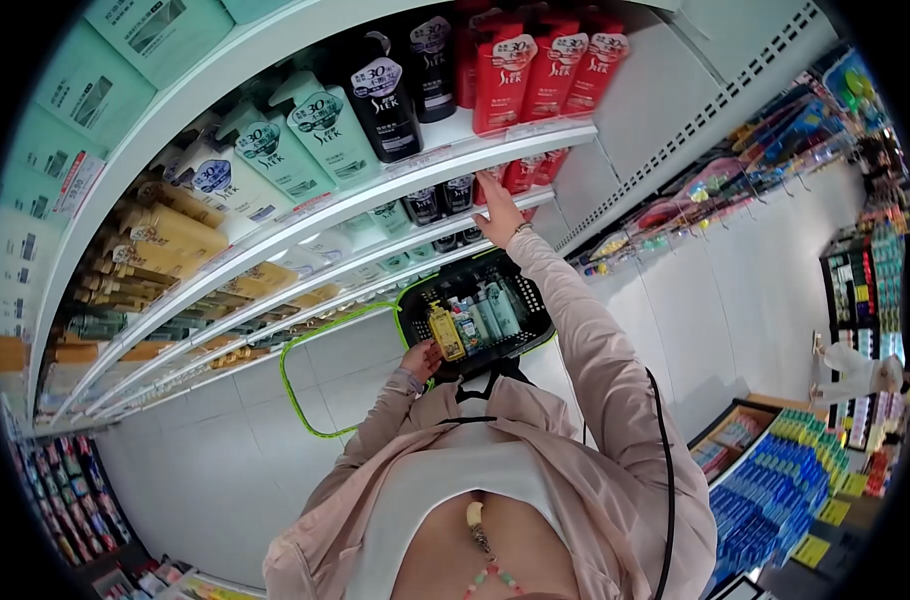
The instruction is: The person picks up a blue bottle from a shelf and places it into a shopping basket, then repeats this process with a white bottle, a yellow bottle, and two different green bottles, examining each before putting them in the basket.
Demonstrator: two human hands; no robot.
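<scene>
My right hand (499,212) reaches to the shelf below the top row, its fingers spread beside small red bottles (523,174); nothing shows in it. Lower down, my left hand (423,360) is at the near left side of a black basket (535,292), close to a yellow bottle (445,332). Its fingers are partly hidden, so whether it holds the basket or the bottle cannot be told. Inside the basket, pale green bottles (501,308) lie next to the yellow one. A bright green handle (287,385) hangs out to the left.
Large red pump bottles (505,85), black bottles (385,115) and mint green bottles (330,135) stand on the white shelf (435,160). Gold bottles (175,240) are at the left. Hanging packages (715,185) line the right, above blue boxes (775,500). White floor tiles (225,450) show below.
</scene>
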